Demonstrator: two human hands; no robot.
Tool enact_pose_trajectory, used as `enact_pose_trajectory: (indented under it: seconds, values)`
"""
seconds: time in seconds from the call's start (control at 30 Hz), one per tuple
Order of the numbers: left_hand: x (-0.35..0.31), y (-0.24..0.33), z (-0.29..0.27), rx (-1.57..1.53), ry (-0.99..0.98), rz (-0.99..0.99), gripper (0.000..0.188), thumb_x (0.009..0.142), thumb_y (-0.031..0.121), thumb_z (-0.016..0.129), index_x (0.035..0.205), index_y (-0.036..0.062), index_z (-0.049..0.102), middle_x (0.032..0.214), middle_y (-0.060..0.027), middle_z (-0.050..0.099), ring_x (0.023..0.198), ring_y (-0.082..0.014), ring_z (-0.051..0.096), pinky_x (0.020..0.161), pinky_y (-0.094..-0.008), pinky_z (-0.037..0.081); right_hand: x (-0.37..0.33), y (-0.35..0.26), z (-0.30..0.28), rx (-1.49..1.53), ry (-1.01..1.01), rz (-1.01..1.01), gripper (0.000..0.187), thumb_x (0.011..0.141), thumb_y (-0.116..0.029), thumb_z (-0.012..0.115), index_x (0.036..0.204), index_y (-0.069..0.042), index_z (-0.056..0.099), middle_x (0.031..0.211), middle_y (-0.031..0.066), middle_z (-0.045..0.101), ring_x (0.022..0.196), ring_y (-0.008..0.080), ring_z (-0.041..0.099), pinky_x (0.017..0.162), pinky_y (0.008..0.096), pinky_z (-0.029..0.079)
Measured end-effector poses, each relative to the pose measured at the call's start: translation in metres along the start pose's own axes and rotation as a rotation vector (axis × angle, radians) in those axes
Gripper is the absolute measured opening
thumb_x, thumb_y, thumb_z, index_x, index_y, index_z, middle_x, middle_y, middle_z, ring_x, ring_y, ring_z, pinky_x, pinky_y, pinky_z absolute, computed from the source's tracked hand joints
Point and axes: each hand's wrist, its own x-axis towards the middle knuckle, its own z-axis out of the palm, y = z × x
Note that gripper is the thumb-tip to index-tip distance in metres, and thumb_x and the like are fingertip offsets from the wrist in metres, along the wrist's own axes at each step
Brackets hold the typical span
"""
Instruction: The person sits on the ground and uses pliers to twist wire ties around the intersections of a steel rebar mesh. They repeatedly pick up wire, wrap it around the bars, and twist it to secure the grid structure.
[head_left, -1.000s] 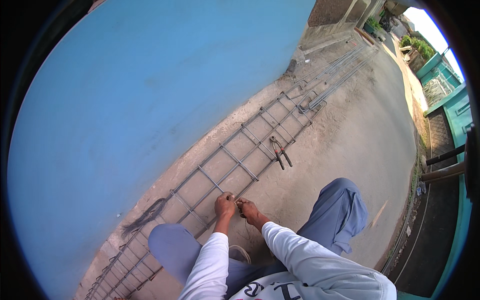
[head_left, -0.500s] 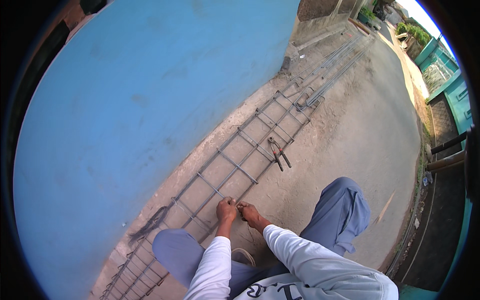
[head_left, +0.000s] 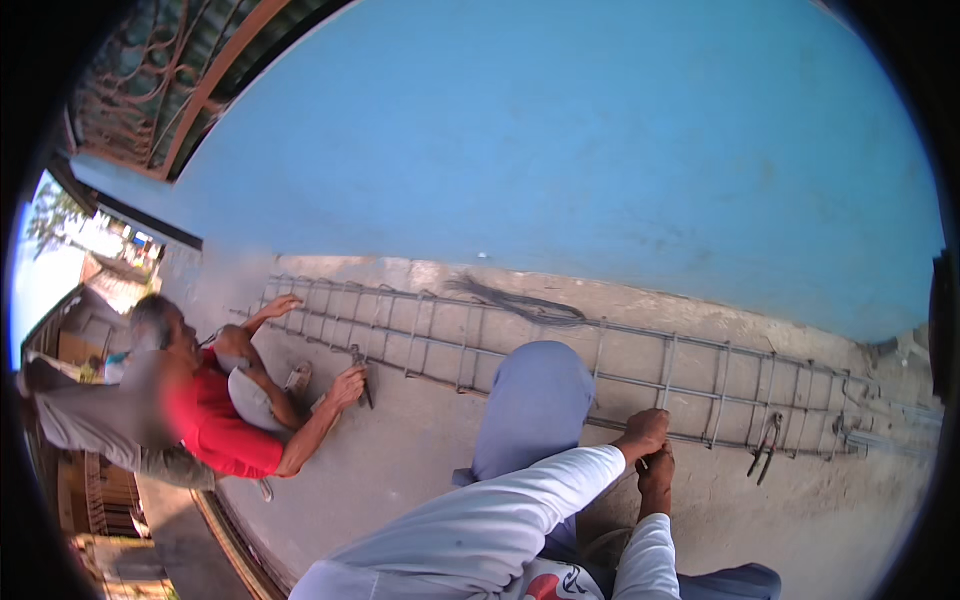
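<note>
A long rebar cage (head_left: 560,362) of thin steel bars and square stirrups lies on the ground in front of me. My left hand (head_left: 648,432) is closed at its near bar, beside a stirrup. Just below it, almost touching, my right hand (head_left: 656,470) is closed too. Whatever the fingers pinch is too small to make out. To the right, end-cutting pincers (head_left: 769,446) with dark and red handles rest against the near bar. A looped bundle of dark tie wire (head_left: 522,304) lies along the cage's far side.
At the left, a person in a red shirt (head_left: 225,420) crouches by the cage, holding a plier-like tool (head_left: 362,374). Another person's legs (head_left: 90,415) are behind. A blue wall (head_left: 560,150) runs along the far side. My bent knee (head_left: 540,400) is close to the cage.
My view has swung left, bringing the people and the cage's left length into sight. Both hands stay together at the near bar.
</note>
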Motion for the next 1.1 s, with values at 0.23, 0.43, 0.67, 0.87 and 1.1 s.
enact_pose_trajectory:
  seconds: [0.23, 0.43, 0.67, 0.87, 1.1]
  values:
    - [-0.01, 0.036, 0.016, -0.091, 0.101, 0.046, 0.015, 0.082, 0.012, 0.063, 0.082, 0.0029, 0.076, 0.09, -0.0187, 0.075, 0.088, -0.0372, 0.074, 0.075, -0.0466, 0.059, 0.038, 0.004, -0.056, -0.04, -0.025, 0.005, 0.032, 0.1, -0.03, 0.049, 0.126, -0.013, 0.056, 0.129, 0.0106, 0.06, 0.112, 0.0247, 0.058, 0.093, 0.0441, 0.047]
    - [-0.005, 0.048, 0.005, -0.125, 0.082, 0.044, 0.014, 0.076, 0.007, 0.069, 0.086, 0.0023, 0.077, 0.094, -0.0185, 0.076, 0.09, -0.0352, 0.074, 0.075, -0.0448, 0.06, 0.051, -0.008, -0.058, -0.08, -0.036, -0.016, 0.025, 0.094, -0.026, 0.054, 0.113, -0.01, 0.058, 0.117, 0.0137, 0.061, 0.102, 0.028, 0.059, 0.086, 0.0449, 0.048]
    - [0.009, 0.035, 0.022, -0.146, 0.098, 0.045, 0.016, 0.078, 0.008, 0.066, 0.086, 0.0015, 0.077, 0.094, -0.019, 0.076, 0.088, -0.0344, 0.075, 0.073, -0.0446, 0.061, 0.054, -0.006, -0.049, -0.142, -0.058, -0.05, 0.017, 0.086, -0.02, 0.06, 0.097, -0.007, 0.06, 0.104, 0.0174, 0.062, 0.09, 0.032, 0.06, 0.077, 0.0458, 0.049]
    - [0.002, 0.026, 0.029, -0.206, 0.065, 0.024, 0.017, 0.076, 0.011, 0.066, 0.085, 0.0002, 0.076, 0.094, -0.021, 0.075, 0.088, -0.0371, 0.074, 0.075, -0.0455, 0.06, 0.064, 0.008, -0.076, -0.298, -0.075, -0.119, 0.013, 0.079, -0.016, 0.065, 0.083, -0.004, 0.063, 0.093, 0.0205, 0.063, 0.079, 0.0353, 0.06, 0.07, 0.0466, 0.05]
    - [0.0, 0.017, 0.033, -0.227, 0.028, 0.043, 0.015, 0.077, 0.01, 0.065, 0.084, 0.0013, 0.075, 0.094, -0.0214, 0.074, 0.09, -0.0373, 0.073, 0.076, -0.0455, 0.059, 0.077, 0.019, -0.085, -0.333, -0.108, -0.15, 0.012, 0.078, -0.015, 0.067, 0.08, -0.003, 0.064, 0.089, 0.0209, 0.064, 0.076, 0.0358, 0.061, 0.067, 0.046, 0.051]
